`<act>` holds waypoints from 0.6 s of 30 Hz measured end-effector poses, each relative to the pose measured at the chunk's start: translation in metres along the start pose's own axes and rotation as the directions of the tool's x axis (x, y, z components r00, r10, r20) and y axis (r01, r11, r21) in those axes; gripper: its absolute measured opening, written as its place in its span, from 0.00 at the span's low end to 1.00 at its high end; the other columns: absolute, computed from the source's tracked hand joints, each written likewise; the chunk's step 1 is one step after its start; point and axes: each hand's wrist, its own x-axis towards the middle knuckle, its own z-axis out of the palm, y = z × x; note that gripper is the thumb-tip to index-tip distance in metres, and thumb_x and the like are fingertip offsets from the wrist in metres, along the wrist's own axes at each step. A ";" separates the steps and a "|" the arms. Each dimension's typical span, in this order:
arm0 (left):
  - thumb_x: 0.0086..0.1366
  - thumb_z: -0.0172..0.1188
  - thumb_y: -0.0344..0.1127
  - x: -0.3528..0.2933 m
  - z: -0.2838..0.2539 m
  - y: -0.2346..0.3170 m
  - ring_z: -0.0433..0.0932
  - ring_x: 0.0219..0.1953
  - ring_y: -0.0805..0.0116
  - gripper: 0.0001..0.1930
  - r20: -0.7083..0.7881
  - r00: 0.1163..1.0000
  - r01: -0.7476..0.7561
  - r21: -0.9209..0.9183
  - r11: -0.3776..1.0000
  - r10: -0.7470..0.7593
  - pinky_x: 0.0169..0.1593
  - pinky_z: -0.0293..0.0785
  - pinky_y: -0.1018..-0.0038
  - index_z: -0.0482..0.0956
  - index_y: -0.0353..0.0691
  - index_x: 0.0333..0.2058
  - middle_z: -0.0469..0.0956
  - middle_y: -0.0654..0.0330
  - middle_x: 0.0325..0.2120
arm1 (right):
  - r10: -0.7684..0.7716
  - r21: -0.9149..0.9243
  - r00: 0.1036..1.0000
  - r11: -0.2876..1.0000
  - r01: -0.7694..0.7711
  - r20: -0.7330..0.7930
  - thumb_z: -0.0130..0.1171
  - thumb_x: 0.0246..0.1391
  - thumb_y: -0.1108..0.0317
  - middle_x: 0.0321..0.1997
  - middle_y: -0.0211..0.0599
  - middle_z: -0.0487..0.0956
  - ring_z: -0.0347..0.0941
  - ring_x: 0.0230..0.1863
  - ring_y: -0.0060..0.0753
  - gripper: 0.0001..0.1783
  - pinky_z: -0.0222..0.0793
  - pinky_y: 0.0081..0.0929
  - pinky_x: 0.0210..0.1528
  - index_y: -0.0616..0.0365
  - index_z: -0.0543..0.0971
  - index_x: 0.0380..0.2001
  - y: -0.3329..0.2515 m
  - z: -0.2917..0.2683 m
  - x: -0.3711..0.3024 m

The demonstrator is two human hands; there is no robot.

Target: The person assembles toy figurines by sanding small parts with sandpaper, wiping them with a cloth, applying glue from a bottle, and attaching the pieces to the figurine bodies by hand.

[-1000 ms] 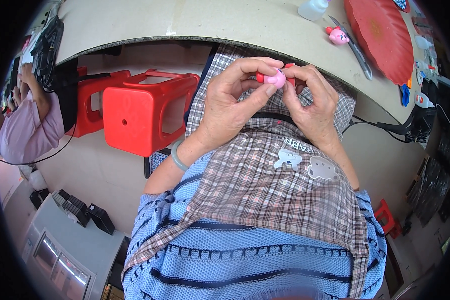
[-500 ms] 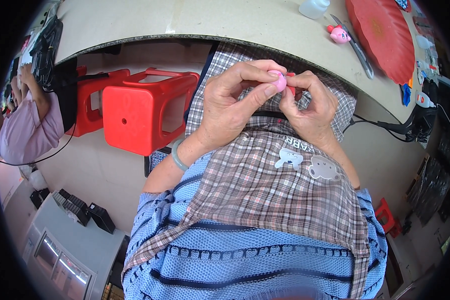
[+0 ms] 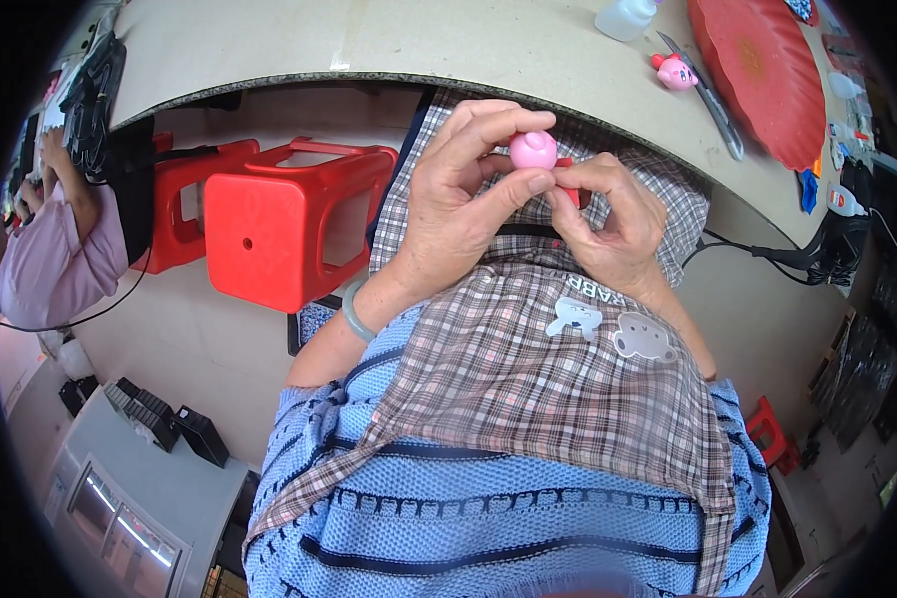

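Between the thumb and index finger of my left hand [image 3: 468, 184] is a round pink figurine [image 3: 534, 151], its rounded side turned up. My right hand [image 3: 613, 204] pinches the figurine's red parts [image 3: 572, 189] at its right side, partly hidden by the fingers. Both hands are over my checked apron, just short of the table edge. A similar pink figurine with red parts [image 3: 677, 73] lies on the table at the upper right, beside a dark slim tool with a pointed tip [image 3: 706, 100].
A red scalloped tray [image 3: 762, 85] and a whitish bottle [image 3: 625, 17] stand on the table [image 3: 419, 40]. At the right edge lies a white glue-like bottle [image 3: 845, 201]. Red stools [image 3: 259, 239] stand at left, near a person in a pink top [image 3: 65, 244].
The pink figurine has shifted slightly left and up and turned, showing more of its rounded body. My left index finger has lifted off its top somewhat.
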 end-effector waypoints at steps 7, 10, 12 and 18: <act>0.62 0.58 0.21 0.001 0.000 0.001 0.75 0.54 0.61 0.22 0.086 0.995 0.064 -0.116 0.991 -0.054 0.56 0.76 0.68 0.68 0.32 0.56 0.73 0.48 0.52 | -0.044 0.066 0.999 0.997 0.045 -0.004 0.68 0.40 0.83 0.26 0.37 0.79 0.75 0.23 0.26 0.13 0.69 0.19 0.23 0.62 0.78 0.32 0.000 -0.001 0.000; 0.61 0.59 0.21 -0.001 -0.001 0.002 0.76 0.52 0.60 0.22 0.093 0.994 0.068 -0.108 0.992 -0.059 0.55 0.77 0.68 0.69 0.32 0.55 0.74 0.47 0.50 | -0.063 0.074 0.998 0.995 0.063 -0.002 0.69 0.40 0.81 0.24 0.35 0.79 0.75 0.22 0.25 0.13 0.70 0.19 0.21 0.60 0.79 0.31 0.000 -0.001 0.001; 0.60 0.60 0.21 -0.002 -0.002 0.005 0.77 0.51 0.60 0.21 0.092 0.994 0.064 -0.073 0.995 -0.057 0.55 0.77 0.68 0.70 0.31 0.54 0.75 0.47 0.50 | -0.069 0.082 0.998 0.994 0.068 0.010 0.69 0.40 0.82 0.25 0.35 0.79 0.75 0.22 0.26 0.13 0.70 0.19 0.22 0.61 0.79 0.31 0.001 -0.002 0.000; 0.55 0.68 0.26 -0.003 -0.002 0.001 0.80 0.45 0.66 0.18 -0.005 0.999 -0.047 0.099 0.994 0.048 0.50 0.79 0.72 0.78 0.36 0.46 0.79 0.53 0.45 | -0.083 0.110 0.997 0.990 0.083 -0.008 0.68 0.39 0.83 0.25 0.36 0.79 0.76 0.23 0.26 0.14 0.71 0.19 0.22 0.62 0.79 0.32 0.005 -0.004 -0.004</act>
